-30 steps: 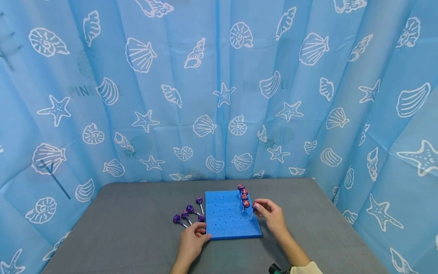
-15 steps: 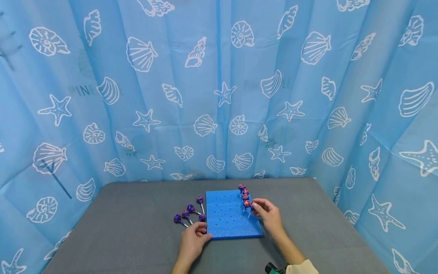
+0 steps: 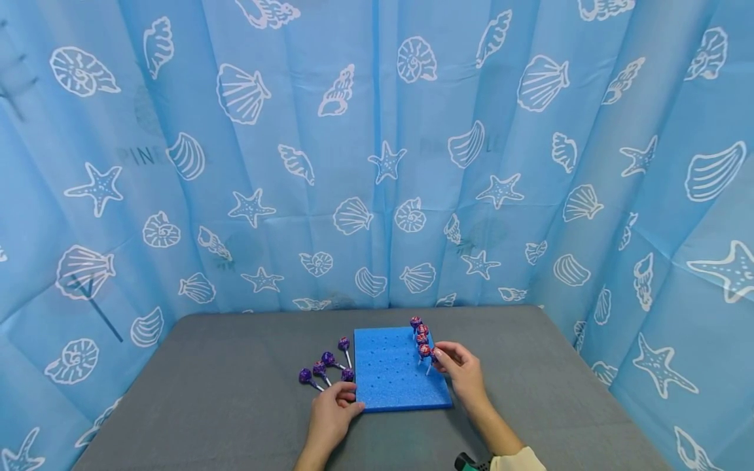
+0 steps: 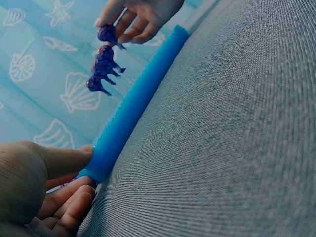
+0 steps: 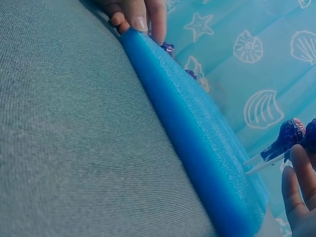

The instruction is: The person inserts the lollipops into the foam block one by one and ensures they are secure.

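Observation:
A blue foam board dotted with small holes lies on the grey table. At its near left corner my left hand grips the edge, with the thumb on top and the other fingers against the side. Over the board's right edge, my right hand pinches a purple-wrapped lollipop by its head. In the right wrist view its white stick slants down to the foam surface. Just behind it, several wrapped lollipops stand in a row in the board.
Several purple lollipops with white sticks lie left of the board, close to my left hand. Behind the grey table hangs a blue curtain with white seashells. A dark and green wrist strap shows beside my right sleeve.
My right hand has moved slightly left with the lollipop, bringing it closer to the standing row, then stays almost still. The left hand keeps its hold on the board's corner.

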Action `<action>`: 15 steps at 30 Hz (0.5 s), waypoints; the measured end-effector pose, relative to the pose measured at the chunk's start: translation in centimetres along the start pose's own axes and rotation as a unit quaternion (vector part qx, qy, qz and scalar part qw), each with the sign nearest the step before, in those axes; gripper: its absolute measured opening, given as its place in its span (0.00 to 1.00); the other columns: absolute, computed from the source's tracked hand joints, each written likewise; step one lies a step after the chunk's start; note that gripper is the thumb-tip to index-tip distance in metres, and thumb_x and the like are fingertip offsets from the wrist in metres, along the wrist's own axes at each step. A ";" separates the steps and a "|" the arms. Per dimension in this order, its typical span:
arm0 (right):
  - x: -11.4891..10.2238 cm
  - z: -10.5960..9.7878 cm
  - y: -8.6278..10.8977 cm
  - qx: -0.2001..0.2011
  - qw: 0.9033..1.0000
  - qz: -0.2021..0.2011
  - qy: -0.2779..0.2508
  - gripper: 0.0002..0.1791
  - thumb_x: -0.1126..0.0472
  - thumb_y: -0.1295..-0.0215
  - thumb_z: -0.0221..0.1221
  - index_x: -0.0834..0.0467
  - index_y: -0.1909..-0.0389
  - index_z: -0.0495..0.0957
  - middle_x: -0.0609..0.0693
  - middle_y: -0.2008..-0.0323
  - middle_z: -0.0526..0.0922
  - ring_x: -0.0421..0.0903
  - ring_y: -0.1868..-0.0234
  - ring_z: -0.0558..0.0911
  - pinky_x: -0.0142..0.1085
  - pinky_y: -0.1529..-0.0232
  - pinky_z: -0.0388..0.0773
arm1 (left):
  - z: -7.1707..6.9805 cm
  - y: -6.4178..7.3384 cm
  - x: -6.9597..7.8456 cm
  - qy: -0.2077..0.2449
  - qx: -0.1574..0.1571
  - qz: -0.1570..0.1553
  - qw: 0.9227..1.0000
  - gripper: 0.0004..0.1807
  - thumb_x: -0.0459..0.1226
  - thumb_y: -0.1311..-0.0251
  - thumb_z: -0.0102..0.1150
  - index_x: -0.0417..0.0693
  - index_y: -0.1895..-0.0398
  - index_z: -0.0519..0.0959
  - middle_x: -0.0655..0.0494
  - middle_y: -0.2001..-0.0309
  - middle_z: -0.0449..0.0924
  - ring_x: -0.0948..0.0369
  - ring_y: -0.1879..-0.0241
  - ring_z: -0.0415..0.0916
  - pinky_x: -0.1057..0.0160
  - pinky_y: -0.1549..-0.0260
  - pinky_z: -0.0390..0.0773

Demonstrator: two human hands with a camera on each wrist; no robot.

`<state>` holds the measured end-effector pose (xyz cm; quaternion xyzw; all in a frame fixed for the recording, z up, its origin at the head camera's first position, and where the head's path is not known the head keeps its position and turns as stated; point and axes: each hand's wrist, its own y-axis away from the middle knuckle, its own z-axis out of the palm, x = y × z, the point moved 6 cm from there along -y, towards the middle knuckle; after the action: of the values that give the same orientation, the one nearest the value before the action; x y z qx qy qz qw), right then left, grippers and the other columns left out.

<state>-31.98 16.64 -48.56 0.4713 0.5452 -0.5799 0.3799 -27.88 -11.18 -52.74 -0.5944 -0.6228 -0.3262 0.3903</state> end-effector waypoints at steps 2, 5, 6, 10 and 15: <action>0.5 0.0 -0.1 0.009 1.000 -0.002 0.001 0.13 0.64 0.32 0.60 0.70 0.53 0.78 0.64 0.61 0.82 0.49 0.66 0.84 0.35 0.65 0.80 | 0.0 0.0 0.0 -0.002 0.001 -0.001 1.000 0.18 0.34 0.53 0.75 0.45 0.57 0.82 0.59 0.68 0.80 0.63 0.71 0.73 0.63 0.72 0.73; 0.6 0.0 -0.2 0.016 1.000 0.001 -0.001 0.12 0.64 0.32 0.60 0.69 0.54 0.78 0.63 0.62 0.83 0.46 0.68 0.84 0.34 0.66 0.80 | 0.0 0.0 -0.1 -0.003 0.001 -0.003 1.000 0.18 0.34 0.53 0.75 0.45 0.57 0.82 0.59 0.68 0.80 0.63 0.71 0.73 0.62 0.71 0.73; 0.6 0.0 -0.2 0.019 1.000 0.002 -0.003 0.12 0.64 0.33 0.60 0.69 0.54 0.78 0.63 0.62 0.83 0.45 0.68 0.84 0.34 0.66 0.80 | 0.0 0.0 -0.1 -0.004 0.001 -0.004 1.000 0.18 0.34 0.53 0.75 0.45 0.57 0.82 0.59 0.68 0.80 0.63 0.71 0.73 0.62 0.71 0.74; 0.5 0.0 -0.1 0.020 1.000 0.005 -0.008 0.12 0.64 0.33 0.61 0.70 0.55 0.78 0.64 0.63 0.83 0.45 0.68 0.84 0.34 0.67 0.80 | 0.1 -0.1 0.0 -0.002 -0.002 -0.008 1.000 0.18 0.34 0.53 0.74 0.45 0.57 0.82 0.59 0.68 0.80 0.62 0.70 0.73 0.62 0.71 0.74; 0.5 -0.1 0.2 0.016 1.000 0.011 -0.007 0.12 0.64 0.33 0.60 0.69 0.54 0.77 0.64 0.62 0.82 0.44 0.67 0.83 0.33 0.65 0.80 | 0.1 -0.1 -0.1 -0.002 -0.004 -0.009 1.000 0.18 0.34 0.53 0.74 0.45 0.57 0.82 0.59 0.68 0.79 0.62 0.70 0.73 0.62 0.71 0.74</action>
<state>-31.91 16.74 -49.12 0.4794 0.5281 -0.5875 0.3823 -27.98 -11.18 -52.83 -0.5911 -0.6278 -0.3309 0.3834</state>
